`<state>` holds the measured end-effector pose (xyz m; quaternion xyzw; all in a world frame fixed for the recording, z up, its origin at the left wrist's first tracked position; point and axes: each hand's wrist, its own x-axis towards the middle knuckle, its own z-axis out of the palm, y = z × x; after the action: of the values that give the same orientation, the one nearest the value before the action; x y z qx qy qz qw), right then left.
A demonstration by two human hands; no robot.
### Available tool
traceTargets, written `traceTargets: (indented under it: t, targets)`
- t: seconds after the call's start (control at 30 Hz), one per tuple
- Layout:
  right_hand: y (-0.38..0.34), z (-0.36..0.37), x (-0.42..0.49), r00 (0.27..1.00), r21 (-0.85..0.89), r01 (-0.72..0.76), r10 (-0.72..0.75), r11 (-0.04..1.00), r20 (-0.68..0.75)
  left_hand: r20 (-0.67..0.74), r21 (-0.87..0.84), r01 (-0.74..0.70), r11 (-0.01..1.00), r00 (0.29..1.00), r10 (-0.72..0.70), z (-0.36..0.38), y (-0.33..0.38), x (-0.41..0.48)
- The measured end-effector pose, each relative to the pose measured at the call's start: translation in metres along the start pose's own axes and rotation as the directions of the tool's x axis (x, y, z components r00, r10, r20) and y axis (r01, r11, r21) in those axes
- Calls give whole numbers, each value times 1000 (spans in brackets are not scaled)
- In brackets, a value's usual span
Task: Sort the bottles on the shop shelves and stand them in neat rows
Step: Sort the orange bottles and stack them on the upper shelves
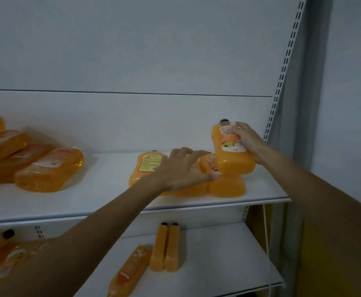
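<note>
Gripping a glossy orange plastic bottle [231, 161] upright goes the right hand [248, 140]; left hand [181, 168] relaxed, fingers spread over the lying bottles [148, 168].

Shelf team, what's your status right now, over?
Right hand grips an orange bottle, upright, cap up, at the right end of the shelf. Left hand open, spread over lying bottles. Toppled bottles far left, unsorted.
</note>
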<state>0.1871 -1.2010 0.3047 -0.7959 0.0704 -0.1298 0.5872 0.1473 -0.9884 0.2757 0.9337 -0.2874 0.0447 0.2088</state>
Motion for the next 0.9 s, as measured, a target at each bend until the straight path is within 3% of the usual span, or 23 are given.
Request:
traceTargets:
  t: [0.07, 0.17, 0.33, 0.53, 0.73, 0.83, 0.9]
  targets:
    - [21, -20, 1, 990, 37, -138, 139, 990, -21, 57, 219, -54, 974, 997, 43, 13, 1, -9]
    - [45, -39, 3, 954, 142, -290, 297, 947, -34, 44, 355, -96, 930, 995, 86, 34, 11, -7]
    - [62, -53, 9, 965, -141, -263, 262, 954, -22, -47, 506, -84, 859, 991, 124, 49, 16, 13]
    - [57, -38, 22, 978, -465, -180, 208, 867, 9, -84, 513, -49, 857, 991, 106, 54, 11, 17]
    - [51, -20, 40, 983, -807, -59, 175, 588, 56, -175, 438, 77, 896, 985, 1, 55, -2, 26]
    - [51, -11, 39, 995, -913, -10, 95, 408, 32, -103, 360, 51, 932, 995, -15, 44, -5, 27]
    - [43, 3, 26, 999, -885, 40, -32, 463, 29, -100, 270, 38, 962, 995, -11, 33, -9, 19]
